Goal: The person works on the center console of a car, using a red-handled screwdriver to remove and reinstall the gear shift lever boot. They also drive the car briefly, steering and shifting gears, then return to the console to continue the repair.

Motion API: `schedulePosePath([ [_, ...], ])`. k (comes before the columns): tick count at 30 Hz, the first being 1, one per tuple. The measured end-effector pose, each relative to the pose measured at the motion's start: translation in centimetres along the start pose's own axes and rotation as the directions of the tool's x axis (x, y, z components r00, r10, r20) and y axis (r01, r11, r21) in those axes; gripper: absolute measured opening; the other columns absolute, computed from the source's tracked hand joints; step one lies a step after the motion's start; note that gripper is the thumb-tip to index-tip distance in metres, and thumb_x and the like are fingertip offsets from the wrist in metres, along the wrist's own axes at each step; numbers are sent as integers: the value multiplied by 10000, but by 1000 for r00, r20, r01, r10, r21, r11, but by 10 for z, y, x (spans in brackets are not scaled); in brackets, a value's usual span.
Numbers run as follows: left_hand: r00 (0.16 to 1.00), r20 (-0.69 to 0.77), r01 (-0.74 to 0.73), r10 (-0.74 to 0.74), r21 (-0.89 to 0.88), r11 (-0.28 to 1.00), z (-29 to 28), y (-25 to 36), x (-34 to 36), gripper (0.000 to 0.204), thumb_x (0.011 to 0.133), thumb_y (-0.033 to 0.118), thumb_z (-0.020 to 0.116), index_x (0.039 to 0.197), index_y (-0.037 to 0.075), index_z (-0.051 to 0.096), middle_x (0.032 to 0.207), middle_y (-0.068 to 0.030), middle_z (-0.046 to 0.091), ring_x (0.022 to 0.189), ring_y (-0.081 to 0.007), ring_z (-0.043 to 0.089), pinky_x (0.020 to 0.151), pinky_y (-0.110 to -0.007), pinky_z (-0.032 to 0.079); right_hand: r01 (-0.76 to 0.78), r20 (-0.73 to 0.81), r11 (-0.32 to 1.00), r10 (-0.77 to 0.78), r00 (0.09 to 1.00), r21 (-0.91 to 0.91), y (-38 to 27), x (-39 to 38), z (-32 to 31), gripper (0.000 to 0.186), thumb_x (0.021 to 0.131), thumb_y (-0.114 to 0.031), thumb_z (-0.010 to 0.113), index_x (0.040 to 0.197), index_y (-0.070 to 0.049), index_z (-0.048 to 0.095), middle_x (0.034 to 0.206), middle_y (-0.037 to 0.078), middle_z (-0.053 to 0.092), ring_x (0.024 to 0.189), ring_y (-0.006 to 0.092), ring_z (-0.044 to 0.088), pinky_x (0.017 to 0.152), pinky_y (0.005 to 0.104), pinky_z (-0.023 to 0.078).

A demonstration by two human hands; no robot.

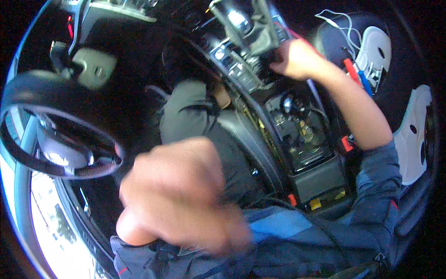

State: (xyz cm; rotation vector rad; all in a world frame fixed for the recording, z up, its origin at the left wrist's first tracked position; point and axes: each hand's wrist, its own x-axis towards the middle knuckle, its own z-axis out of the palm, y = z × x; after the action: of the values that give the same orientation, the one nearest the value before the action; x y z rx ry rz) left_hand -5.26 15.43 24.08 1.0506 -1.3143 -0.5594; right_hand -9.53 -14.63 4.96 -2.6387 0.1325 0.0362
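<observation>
My right hand (295, 60) reaches into the centre console, its fingers curled at the edge of a loosened grey gear lever gaiter (265, 35). What those fingers hold is in shadow. Next to them is a silver-and-black console trim panel (239, 69) with switches. Below lies an uncovered console cavity (302, 132) with metal parts showing. My left hand (179, 167) is raised close in front of my body, large and smeared by motion. Its fingers cannot be told apart.
A steering wheel (60, 174) stands at the left, with pedals (95, 67) beyond. On the right seat lie a white cable (346, 25), pale perforated panels (413, 135), a red-handled tool (351, 69) and a blue-handled one (364, 83). Red seat-belt buckles (347, 143) flank the console.
</observation>
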Motion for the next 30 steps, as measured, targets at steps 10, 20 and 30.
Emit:
schedulePosePath([
  [10, 504, -687, 777, -524, 96, 623, -54, -157, 0, 239, 1020, 130, 666, 1224, 9, 691, 959, -49, 699, 752, -97, 630, 699, -248, 517, 41, 178, 983, -9, 984, -176, -12, -2, -3, 364, 814, -244, 657, 1162, -209, 757, 953, 151, 756, 899, 365, 742, 772, 500, 598],
  [20, 440, -689, 860, -576, 140, 490, -72, -195, -4, 203, 967, 121, 653, 1103, -8, 733, 833, -64, 727, 672, -114, 652, 633, -267, 517, -6, 42, 976, -3, 999, 217, 4, -3, -9, 407, 959, -300, 625, 1317, -108, 619, 1039, 248, 730, 984, 460, 693, 882, 540, 549],
  [30, 470, -383, 708, -795, 702, 79, -17, -187, -4, 234, 839, 249, 700, 955, 61, 777, 945, -196, 764, 936, -353, 748, 889, -439, 575, -56, 85, 751, 0, 996, 658, 23, 9, 9, 508, 906, -279, 731, 1356, -73, 619, 931, 154, 759, 726, 224, 703, 702, 372, 549],
])
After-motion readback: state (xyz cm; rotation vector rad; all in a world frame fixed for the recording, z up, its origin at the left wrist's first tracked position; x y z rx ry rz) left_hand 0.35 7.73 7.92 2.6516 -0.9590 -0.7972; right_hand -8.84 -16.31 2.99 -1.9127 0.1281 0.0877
